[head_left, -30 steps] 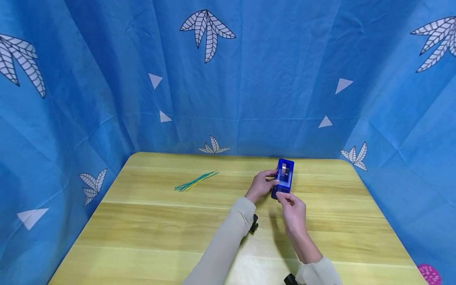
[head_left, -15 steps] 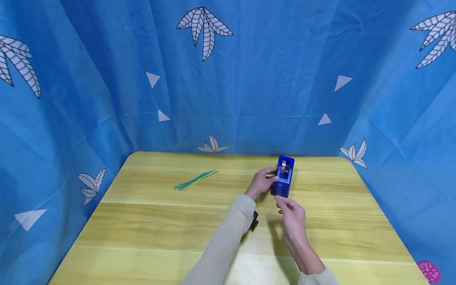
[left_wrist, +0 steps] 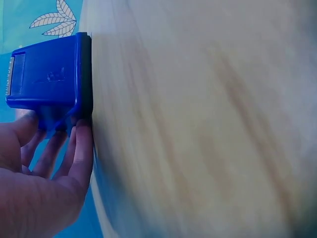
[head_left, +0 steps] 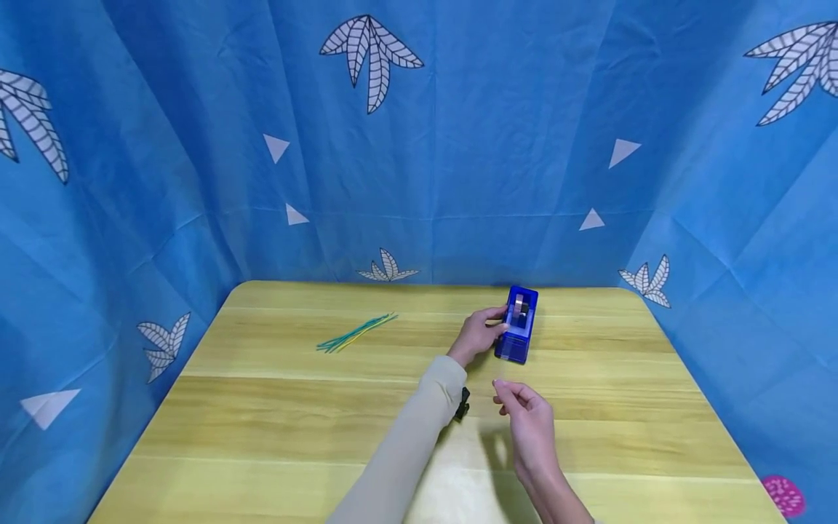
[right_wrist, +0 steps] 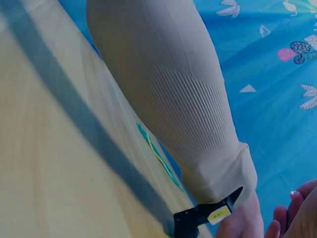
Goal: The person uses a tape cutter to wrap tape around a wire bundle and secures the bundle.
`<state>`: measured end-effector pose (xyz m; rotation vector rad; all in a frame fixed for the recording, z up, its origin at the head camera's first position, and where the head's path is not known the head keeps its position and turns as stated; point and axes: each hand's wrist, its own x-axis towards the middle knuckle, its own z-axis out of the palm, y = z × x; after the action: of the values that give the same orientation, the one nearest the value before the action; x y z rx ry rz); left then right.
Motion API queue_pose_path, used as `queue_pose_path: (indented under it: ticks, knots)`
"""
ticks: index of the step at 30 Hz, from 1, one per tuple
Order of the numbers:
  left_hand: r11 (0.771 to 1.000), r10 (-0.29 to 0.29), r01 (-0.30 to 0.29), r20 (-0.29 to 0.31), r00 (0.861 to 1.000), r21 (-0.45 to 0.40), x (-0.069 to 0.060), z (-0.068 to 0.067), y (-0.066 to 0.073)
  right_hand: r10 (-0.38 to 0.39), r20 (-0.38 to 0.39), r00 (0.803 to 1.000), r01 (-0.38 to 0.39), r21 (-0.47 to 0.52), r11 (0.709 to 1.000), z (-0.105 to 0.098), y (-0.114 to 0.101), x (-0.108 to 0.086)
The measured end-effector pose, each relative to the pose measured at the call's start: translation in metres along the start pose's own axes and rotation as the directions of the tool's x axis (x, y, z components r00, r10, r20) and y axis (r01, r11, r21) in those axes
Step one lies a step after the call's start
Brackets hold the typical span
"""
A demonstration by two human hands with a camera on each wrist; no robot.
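A blue translucent tape dispenser [head_left: 515, 348] with a roll inside stands near the table's back edge. My left hand [head_left: 476, 336] grips its left side; in the left wrist view that hand [left_wrist: 54, 193] has thumb and fingers around the lower part of the dispenser [left_wrist: 44, 74]. Nearer the front, apart from the dispenser, my right hand [head_left: 532, 426] has thumb and index finger pinched together on a clear strip of tape, barely visible. In the right wrist view, a small bright bit of tape [right_wrist: 292, 192] shows at the fingertips of the right hand [right_wrist: 307, 213].
Several thin green and yellow strips [head_left: 353, 335] lie left of my left hand on the wooden table [head_left: 262, 422]. A blue patterned curtain [head_left: 497, 145] hangs behind the table and along its sides. My left forearm crosses the table's middle.
My right hand has drawn back from the dispenser's near end toward the front and slightly left, pulling tape out. My left hand has kept its grip on the dispenser.
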<state>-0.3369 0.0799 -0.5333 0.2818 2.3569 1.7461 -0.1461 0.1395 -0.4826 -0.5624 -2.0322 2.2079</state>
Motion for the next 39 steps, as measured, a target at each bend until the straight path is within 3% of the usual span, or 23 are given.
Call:
queue_pose_path:
  ticks: [19, 26, 32, 36, 39]
  knots:
    - [1.0, 0.003, -0.003, 0.01, 1.0, -0.031, 0.001, -0.001, -0.002, 0.008, 0.004, 1.0, -0.008, 0.026, 1.0, 0.005, 0.01, -0.026]
    - [0.999, 0.031, -0.032, 0.021, 0.999, 0.022, 0.004, -0.004, -0.01, -0.018, -0.008, 1.0, 0.018, 0.058, 0.998, 0.003, 0.008, -0.025]
    - [1.0, 0.026, -0.024, 0.152, 0.988, -0.016, 0.004, -0.013, -0.015, -0.013, 0.014, 1.0, 0.013, 0.06, 0.998, 0.001, 0.007, -0.025]
    - [0.99, 0.033, 0.008, 0.284, 0.958, -0.142, 0.003, -0.022, -0.016, -0.014, 0.005, 1.0, 0.014, 0.078, 0.997, 0.001, 0.006, -0.023]
    - [0.982, 0.043, 0.027, 0.357, 0.933, -0.189, 0.0, -0.029, -0.016, -0.02, -0.001, 1.0, 0.02, 0.088, 0.996, 0.001, 0.005, -0.023]
